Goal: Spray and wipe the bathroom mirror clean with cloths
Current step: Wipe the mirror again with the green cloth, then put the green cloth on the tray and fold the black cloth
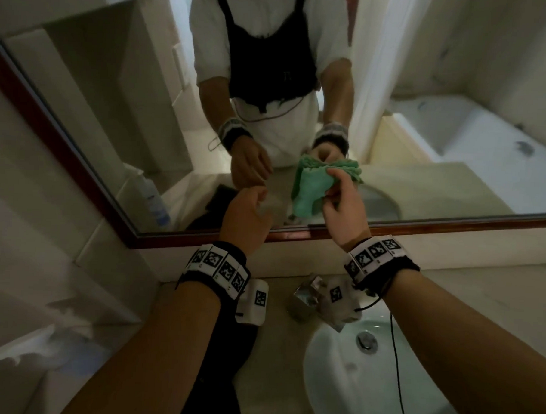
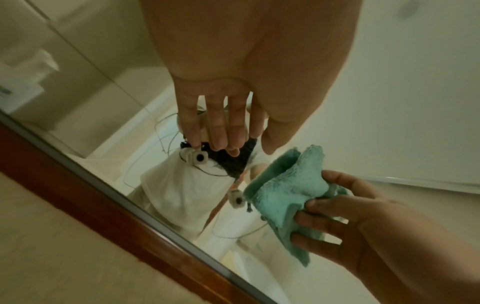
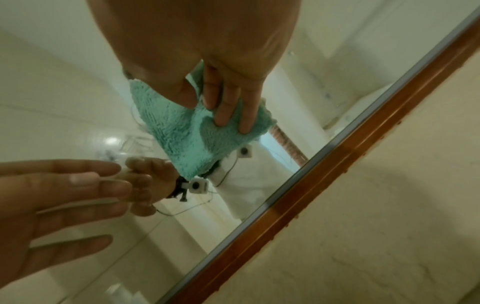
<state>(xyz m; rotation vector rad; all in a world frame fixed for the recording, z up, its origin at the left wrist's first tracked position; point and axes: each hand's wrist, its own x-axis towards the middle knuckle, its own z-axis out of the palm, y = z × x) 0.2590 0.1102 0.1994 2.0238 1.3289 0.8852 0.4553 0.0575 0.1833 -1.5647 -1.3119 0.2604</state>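
While both hands are raised before the mirror [image 1: 113, 112], only the right hand [image 1: 343, 210] holds a cloth [image 1: 310, 189].

Right grip: thumb and fingers [image 3: 223, 115] pinch the folded green cloth, bunched, held up just in front of the glass near the mirror's lower edge; whether the cloth touches the glass cannot be told. Left hand [image 1: 246, 218]: grip wide, fingers [image 2: 218, 131] straight and slightly spread, holding nothing, just beside the cloth and reaching toward it. The mirror has a reddish wooden frame [image 1: 452, 225]. Below the hands, a beige counter [image 1: 272, 347] carries a white sink [image 1: 336, 381] with a metal tap [image 1: 305, 292] behind it. A spray bottle shows only as a reflection at the mirror's lower left.
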